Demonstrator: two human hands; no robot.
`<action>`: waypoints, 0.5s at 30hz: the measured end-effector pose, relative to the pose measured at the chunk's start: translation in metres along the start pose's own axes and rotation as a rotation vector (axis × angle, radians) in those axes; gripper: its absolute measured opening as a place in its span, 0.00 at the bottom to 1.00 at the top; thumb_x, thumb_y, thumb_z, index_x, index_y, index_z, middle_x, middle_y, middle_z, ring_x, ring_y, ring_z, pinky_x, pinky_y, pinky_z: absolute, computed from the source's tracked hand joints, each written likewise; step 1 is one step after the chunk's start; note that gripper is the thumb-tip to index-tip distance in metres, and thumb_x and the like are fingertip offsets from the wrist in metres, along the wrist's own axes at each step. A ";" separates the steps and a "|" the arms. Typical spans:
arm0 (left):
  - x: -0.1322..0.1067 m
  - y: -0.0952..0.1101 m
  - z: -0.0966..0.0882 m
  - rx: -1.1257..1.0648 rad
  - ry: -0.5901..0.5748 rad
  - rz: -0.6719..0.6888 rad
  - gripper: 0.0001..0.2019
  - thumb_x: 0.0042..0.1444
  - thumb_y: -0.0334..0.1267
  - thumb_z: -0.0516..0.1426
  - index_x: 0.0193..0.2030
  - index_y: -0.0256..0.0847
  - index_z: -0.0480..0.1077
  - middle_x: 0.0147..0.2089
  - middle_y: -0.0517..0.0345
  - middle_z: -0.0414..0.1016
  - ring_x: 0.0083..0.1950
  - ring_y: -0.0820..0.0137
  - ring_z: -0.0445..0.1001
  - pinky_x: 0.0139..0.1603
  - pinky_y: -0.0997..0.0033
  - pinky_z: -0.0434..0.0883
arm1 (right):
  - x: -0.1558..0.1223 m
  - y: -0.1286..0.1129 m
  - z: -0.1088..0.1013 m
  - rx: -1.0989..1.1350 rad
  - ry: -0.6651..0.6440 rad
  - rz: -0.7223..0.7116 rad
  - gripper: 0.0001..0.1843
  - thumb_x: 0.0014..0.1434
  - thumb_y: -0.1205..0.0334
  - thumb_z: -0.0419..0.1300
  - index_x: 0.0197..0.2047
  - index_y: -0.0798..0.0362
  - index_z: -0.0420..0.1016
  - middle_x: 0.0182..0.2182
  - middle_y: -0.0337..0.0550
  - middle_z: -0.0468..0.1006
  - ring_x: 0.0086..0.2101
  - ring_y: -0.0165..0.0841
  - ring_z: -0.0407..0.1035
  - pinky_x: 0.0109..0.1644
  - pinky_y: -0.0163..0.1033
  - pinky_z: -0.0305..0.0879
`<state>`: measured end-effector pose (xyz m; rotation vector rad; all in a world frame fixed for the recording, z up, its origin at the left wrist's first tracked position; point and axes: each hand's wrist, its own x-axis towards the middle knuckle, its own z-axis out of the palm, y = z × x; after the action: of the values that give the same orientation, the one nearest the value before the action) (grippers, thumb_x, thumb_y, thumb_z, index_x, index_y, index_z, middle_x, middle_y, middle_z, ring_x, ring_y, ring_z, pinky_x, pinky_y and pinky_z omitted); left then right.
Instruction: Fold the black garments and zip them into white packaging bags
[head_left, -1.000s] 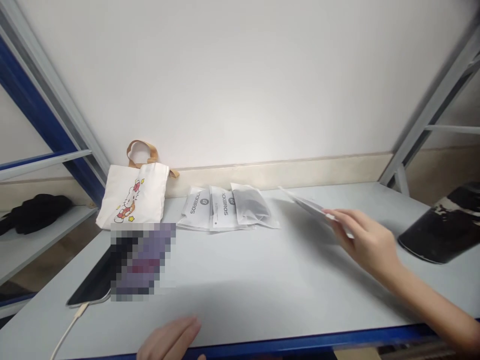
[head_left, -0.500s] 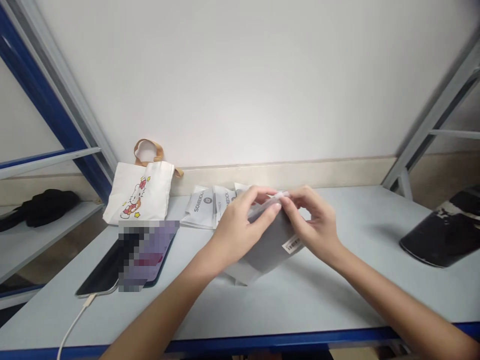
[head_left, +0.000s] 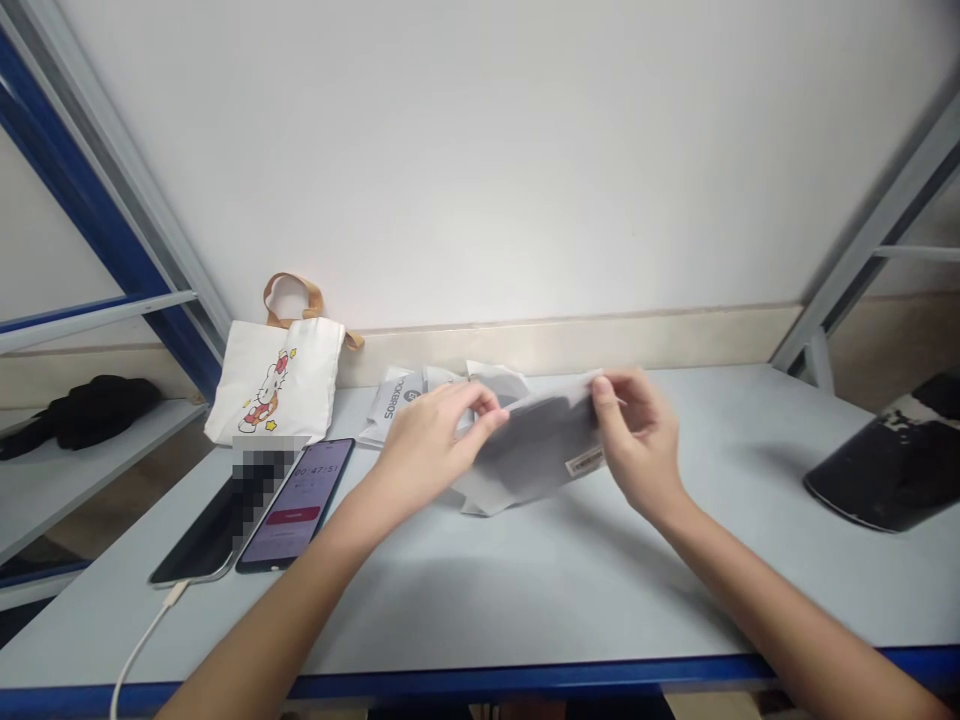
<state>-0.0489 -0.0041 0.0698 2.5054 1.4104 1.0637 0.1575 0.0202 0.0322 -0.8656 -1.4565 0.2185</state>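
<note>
Left hand (head_left: pixel 427 460) and right hand (head_left: pixel 637 440) pinch opposite ends of a grey pouch (head_left: pixel 536 445), long axis toward 2 o'clock.

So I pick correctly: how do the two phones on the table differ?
The dark-screened phone is unlit, while the lit phone shows digits on purple. A white cable runs from the dark-screened phone; the lit phone shows none. Both lie flat side by side on the table.

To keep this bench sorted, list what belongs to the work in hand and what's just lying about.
In the work: left hand, right hand, grey pouch, Rockbros packets.
Lying about: tote bag, two phones, white cable, black object.
</note>
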 end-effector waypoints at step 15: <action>-0.042 0.029 -0.011 -0.402 0.004 0.015 0.10 0.59 0.33 0.51 0.42 0.47 0.71 0.38 0.64 0.77 0.38 0.74 0.75 0.41 0.75 0.70 | -0.036 -0.036 -0.049 -0.097 0.131 -0.267 0.06 0.59 0.68 0.55 0.37 0.49 0.71 0.28 0.39 0.69 0.29 0.32 0.63 0.28 0.38 0.58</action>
<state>-0.0487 -0.0565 0.0674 2.2273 1.0514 1.2133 0.1838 -0.0454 0.0325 -0.7390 -1.4510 -0.1081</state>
